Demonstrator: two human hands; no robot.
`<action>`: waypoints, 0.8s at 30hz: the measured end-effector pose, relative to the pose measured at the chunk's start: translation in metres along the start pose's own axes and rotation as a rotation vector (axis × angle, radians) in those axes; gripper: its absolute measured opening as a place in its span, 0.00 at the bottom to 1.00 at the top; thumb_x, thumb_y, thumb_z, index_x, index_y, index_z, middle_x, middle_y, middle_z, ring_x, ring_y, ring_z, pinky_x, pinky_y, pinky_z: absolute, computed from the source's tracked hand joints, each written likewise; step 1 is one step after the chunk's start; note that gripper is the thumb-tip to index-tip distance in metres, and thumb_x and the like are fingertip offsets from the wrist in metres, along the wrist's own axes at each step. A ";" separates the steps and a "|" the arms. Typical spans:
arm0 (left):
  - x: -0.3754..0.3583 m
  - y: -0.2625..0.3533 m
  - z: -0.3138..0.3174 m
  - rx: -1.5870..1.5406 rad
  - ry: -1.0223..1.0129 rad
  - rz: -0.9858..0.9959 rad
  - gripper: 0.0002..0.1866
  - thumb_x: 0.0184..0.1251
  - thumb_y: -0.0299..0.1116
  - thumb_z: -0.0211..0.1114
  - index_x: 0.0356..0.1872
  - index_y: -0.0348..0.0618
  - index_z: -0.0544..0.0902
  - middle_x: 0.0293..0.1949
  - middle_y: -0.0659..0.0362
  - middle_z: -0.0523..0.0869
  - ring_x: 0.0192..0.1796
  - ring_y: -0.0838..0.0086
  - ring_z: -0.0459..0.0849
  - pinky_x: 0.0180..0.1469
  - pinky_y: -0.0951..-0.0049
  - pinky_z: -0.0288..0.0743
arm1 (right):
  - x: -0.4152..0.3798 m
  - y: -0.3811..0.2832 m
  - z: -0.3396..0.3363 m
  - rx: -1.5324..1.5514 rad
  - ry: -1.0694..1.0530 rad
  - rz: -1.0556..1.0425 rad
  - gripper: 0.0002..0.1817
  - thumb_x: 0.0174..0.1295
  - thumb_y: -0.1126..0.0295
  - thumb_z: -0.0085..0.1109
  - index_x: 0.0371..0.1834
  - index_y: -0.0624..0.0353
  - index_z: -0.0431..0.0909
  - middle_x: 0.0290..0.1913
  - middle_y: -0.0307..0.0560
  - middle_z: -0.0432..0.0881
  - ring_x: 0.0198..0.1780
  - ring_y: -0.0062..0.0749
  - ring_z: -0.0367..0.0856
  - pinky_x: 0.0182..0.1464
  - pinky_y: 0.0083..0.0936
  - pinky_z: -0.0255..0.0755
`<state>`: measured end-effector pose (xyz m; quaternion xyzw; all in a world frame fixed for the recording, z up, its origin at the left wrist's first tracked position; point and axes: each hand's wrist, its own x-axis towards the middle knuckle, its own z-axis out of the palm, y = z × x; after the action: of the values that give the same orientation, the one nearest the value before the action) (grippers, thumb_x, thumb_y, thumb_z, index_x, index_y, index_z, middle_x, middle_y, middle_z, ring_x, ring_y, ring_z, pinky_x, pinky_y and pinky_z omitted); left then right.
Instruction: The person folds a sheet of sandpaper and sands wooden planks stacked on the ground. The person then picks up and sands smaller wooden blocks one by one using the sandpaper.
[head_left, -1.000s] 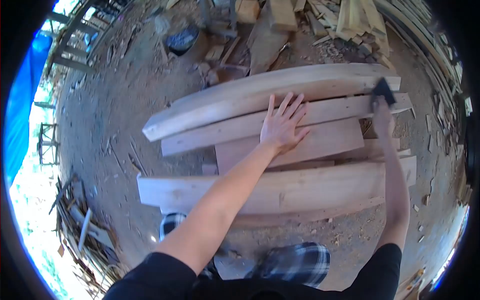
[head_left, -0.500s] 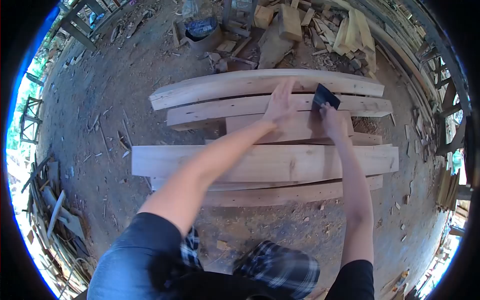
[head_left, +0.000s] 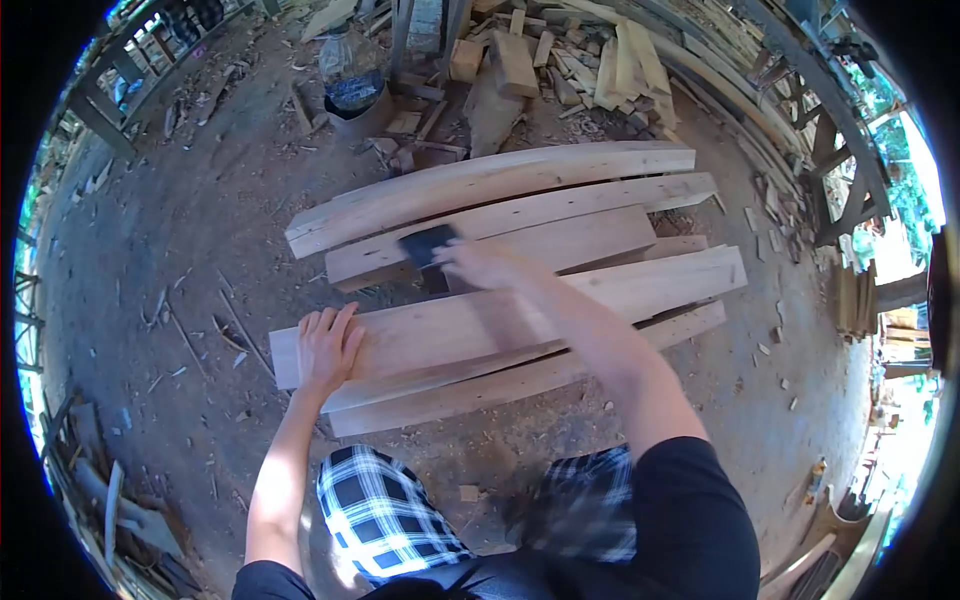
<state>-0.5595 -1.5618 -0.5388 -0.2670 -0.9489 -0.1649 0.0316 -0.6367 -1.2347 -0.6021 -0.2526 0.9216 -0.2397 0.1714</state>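
Note:
My left hand [head_left: 329, 350] lies on the left end of a thick pale wooden beam [head_left: 560, 303], its fingers stretched over the top face. My right hand [head_left: 480, 265], smeared by motion, grips the edge of a dark, flat rectangular sheet [head_left: 428, 245]. That sheet overlaps the left part of a second beam [head_left: 530, 213] and the end of a shorter wooden block [head_left: 590, 238]. Farther off, another long beam [head_left: 480, 180] lies roughly parallel. Below the near beam, a lower timber [head_left: 530, 393] shows its side toward me.
Past the beams stand a bucket [head_left: 362, 110] with a plastic bag in it and a heap of wood offcuts [head_left: 590, 70]. Scraps and chips litter the dirt floor [head_left: 200, 290]. More boards [head_left: 120, 500] are piled at the lower left. My knees in checked cloth are close to the near timber.
My left hand has come back from the far beams onto the near beam's left end. The right hand has swept left with the dark sheet. The whole view has turned and shifted.

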 end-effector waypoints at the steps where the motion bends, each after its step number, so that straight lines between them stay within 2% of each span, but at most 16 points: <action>1: 0.000 0.000 0.002 0.007 0.038 0.009 0.20 0.68 0.44 0.59 0.57 0.46 0.79 0.41 0.55 0.80 0.45 0.59 0.77 0.57 0.58 0.67 | -0.026 0.043 0.005 0.009 0.100 0.008 0.21 0.72 0.57 0.47 0.60 0.55 0.77 0.63 0.52 0.77 0.67 0.48 0.71 0.67 0.41 0.67; 2: 0.001 0.000 0.003 0.014 0.076 0.018 0.19 0.68 0.43 0.59 0.55 0.46 0.80 0.39 0.56 0.80 0.44 0.60 0.77 0.56 0.58 0.67 | -0.066 0.055 -0.022 0.041 0.119 0.141 0.21 0.72 0.56 0.48 0.62 0.54 0.76 0.60 0.56 0.79 0.63 0.48 0.75 0.64 0.43 0.70; 3: 0.002 0.002 0.002 0.017 0.086 0.012 0.18 0.68 0.42 0.58 0.54 0.46 0.80 0.38 0.56 0.80 0.43 0.60 0.77 0.55 0.58 0.67 | -0.102 0.034 -0.070 -0.037 -0.003 0.464 0.22 0.71 0.55 0.49 0.63 0.53 0.75 0.54 0.59 0.82 0.57 0.51 0.80 0.58 0.45 0.73; 4: 0.000 0.003 0.005 0.008 0.083 0.007 0.18 0.68 0.42 0.58 0.54 0.46 0.80 0.38 0.56 0.80 0.43 0.60 0.77 0.55 0.58 0.67 | -0.133 0.066 -0.072 -0.178 0.133 0.504 0.22 0.71 0.54 0.49 0.64 0.51 0.74 0.48 0.59 0.84 0.51 0.53 0.83 0.53 0.48 0.75; 5: 0.000 0.002 0.006 0.015 0.045 -0.014 0.20 0.68 0.44 0.59 0.56 0.46 0.79 0.41 0.55 0.80 0.45 0.59 0.77 0.56 0.58 0.67 | -0.157 0.112 -0.067 -0.184 0.235 0.612 0.21 0.70 0.54 0.50 0.59 0.52 0.77 0.46 0.58 0.84 0.50 0.54 0.83 0.52 0.48 0.76; 6: 0.000 0.000 0.004 0.029 0.010 -0.029 0.22 0.67 0.45 0.60 0.58 0.47 0.78 0.44 0.54 0.80 0.47 0.59 0.77 0.58 0.57 0.66 | -0.182 0.165 -0.067 -0.294 0.235 0.706 0.20 0.70 0.54 0.50 0.55 0.53 0.79 0.46 0.58 0.85 0.50 0.54 0.83 0.52 0.48 0.76; 7: 0.000 0.000 0.001 0.036 0.004 -0.020 0.22 0.67 0.45 0.60 0.58 0.47 0.78 0.44 0.54 0.80 0.47 0.59 0.77 0.58 0.57 0.66 | -0.191 0.169 -0.076 -0.398 0.237 0.805 0.19 0.69 0.53 0.51 0.52 0.53 0.81 0.45 0.58 0.85 0.50 0.54 0.83 0.52 0.48 0.76; 9: 0.001 0.007 -0.007 -0.041 0.057 0.119 0.33 0.59 0.53 0.66 0.64 0.50 0.74 0.57 0.51 0.76 0.58 0.55 0.74 0.64 0.51 0.62 | -0.195 0.174 -0.077 -0.339 0.242 0.873 0.20 0.69 0.52 0.51 0.50 0.55 0.81 0.45 0.58 0.85 0.50 0.54 0.83 0.52 0.48 0.76; 10: 0.001 0.012 -0.010 -0.036 0.054 0.133 0.33 0.59 0.53 0.66 0.64 0.50 0.74 0.57 0.51 0.76 0.58 0.55 0.74 0.64 0.51 0.62 | -0.195 0.160 -0.085 -0.292 0.236 0.933 0.20 0.68 0.52 0.52 0.47 0.56 0.82 0.45 0.58 0.85 0.50 0.54 0.83 0.52 0.48 0.76; 11: -0.001 0.014 -0.012 0.022 -0.037 0.244 0.39 0.53 0.56 0.69 0.67 0.52 0.72 0.62 0.50 0.72 0.62 0.53 0.71 0.67 0.47 0.58 | -0.194 0.143 -0.087 -0.264 0.206 0.918 0.23 0.69 0.52 0.50 0.52 0.59 0.80 0.44 0.57 0.86 0.49 0.55 0.83 0.52 0.50 0.75; 13: -0.004 0.014 -0.014 0.088 -0.140 0.373 0.45 0.48 0.59 0.72 0.69 0.54 0.70 0.68 0.49 0.68 0.67 0.52 0.67 0.70 0.42 0.54 | -0.193 0.043 -0.107 -0.038 0.355 1.030 0.21 0.71 0.56 0.49 0.60 0.56 0.76 0.52 0.53 0.84 0.56 0.53 0.80 0.60 0.47 0.71; 15: -0.004 0.012 -0.005 0.106 -0.166 0.316 0.49 0.39 0.58 0.76 0.69 0.56 0.71 0.70 0.49 0.65 0.69 0.50 0.64 0.71 0.38 0.49 | -0.226 0.041 -0.059 -0.315 0.925 0.523 0.22 0.71 0.63 0.49 0.67 0.49 0.72 0.63 0.47 0.78 0.67 0.48 0.71 0.71 0.46 0.57; 17: -0.005 0.010 -0.003 0.094 -0.153 0.327 0.50 0.37 0.57 0.78 0.69 0.56 0.71 0.71 0.49 0.65 0.70 0.51 0.64 0.72 0.38 0.48 | -0.260 0.010 -0.027 -0.417 1.041 0.632 0.24 0.69 0.68 0.49 0.69 0.47 0.70 0.71 0.43 0.69 0.75 0.45 0.59 0.76 0.50 0.41; 20: -0.008 0.008 0.002 0.065 -0.157 0.315 0.50 0.36 0.55 0.79 0.69 0.57 0.72 0.73 0.50 0.63 0.72 0.51 0.63 0.73 0.38 0.47 | -0.284 0.021 0.024 -0.519 1.047 0.816 0.27 0.66 0.70 0.50 0.71 0.48 0.69 0.73 0.42 0.67 0.76 0.46 0.56 0.76 0.55 0.35; 22: 0.002 0.002 0.000 0.078 -0.176 0.306 0.50 0.36 0.54 0.80 0.69 0.57 0.72 0.74 0.50 0.61 0.73 0.51 0.62 0.73 0.38 0.46 | -0.273 0.039 0.031 -0.378 1.137 0.760 0.29 0.64 0.71 0.52 0.71 0.46 0.68 0.74 0.41 0.65 0.77 0.47 0.55 0.76 0.56 0.35; 24: 0.013 -0.003 -0.006 -0.103 -0.338 0.185 0.49 0.39 0.55 0.79 0.69 0.57 0.72 0.74 0.52 0.64 0.74 0.53 0.62 0.74 0.39 0.46 | -0.249 0.046 0.006 -0.318 1.334 0.589 0.31 0.63 0.71 0.52 0.72 0.44 0.66 0.74 0.46 0.64 0.77 0.45 0.55 0.76 0.57 0.35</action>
<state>-0.5724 -1.5593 -0.5322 -0.3783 -0.9025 -0.1623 -0.1266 -0.4489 -1.0654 -0.5825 0.1820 0.8830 -0.1501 -0.4058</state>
